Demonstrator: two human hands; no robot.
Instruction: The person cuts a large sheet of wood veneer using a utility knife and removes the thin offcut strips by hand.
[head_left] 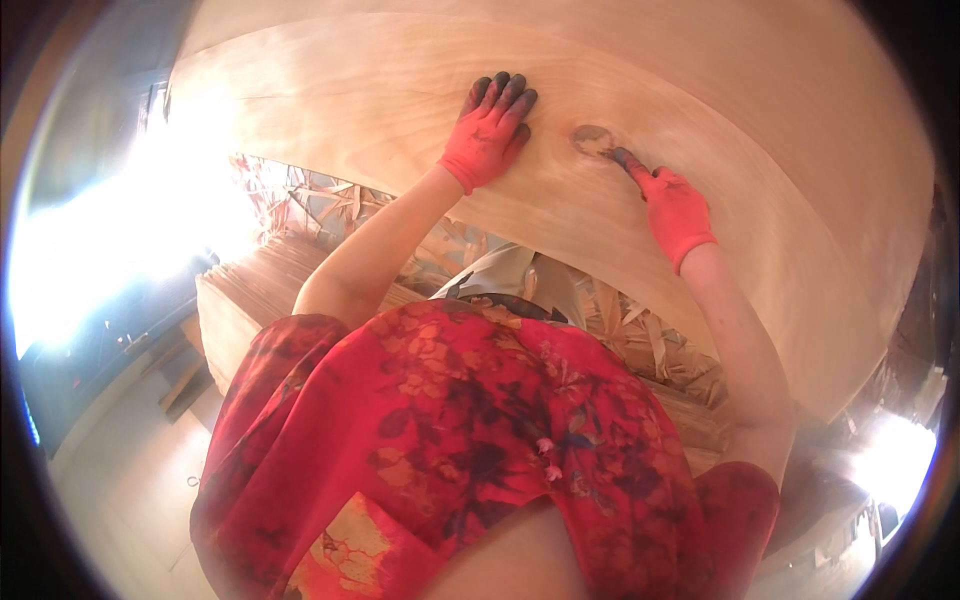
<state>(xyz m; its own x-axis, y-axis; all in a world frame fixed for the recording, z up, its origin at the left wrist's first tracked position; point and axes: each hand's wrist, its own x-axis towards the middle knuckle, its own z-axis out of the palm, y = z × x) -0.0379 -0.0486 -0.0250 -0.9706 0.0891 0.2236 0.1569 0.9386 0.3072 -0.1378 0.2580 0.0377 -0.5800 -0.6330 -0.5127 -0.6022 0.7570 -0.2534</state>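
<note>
A wide pale plywood sheet (380, 130) lies across the upper view, with a dark round knot (592, 142) in it. My left hand (488, 132), in a red glove with dark fingertips, rests palm down on the sheet left of the knot, fingers slightly spread. My right hand (668, 200), in a matching glove, reaches to the knot's lower right edge with a dark tip, a finger or something held along it; its other fingers are curled, and I cannot make out whether they hold anything.
A stack of thin wooden sheets (250, 285) stands below the sheet on the left. Wood scraps and shavings (640, 340) lie beneath the sheet's near edge. Bright glare washes out both sides. A pale floor (130, 470) shows at the lower left.
</note>
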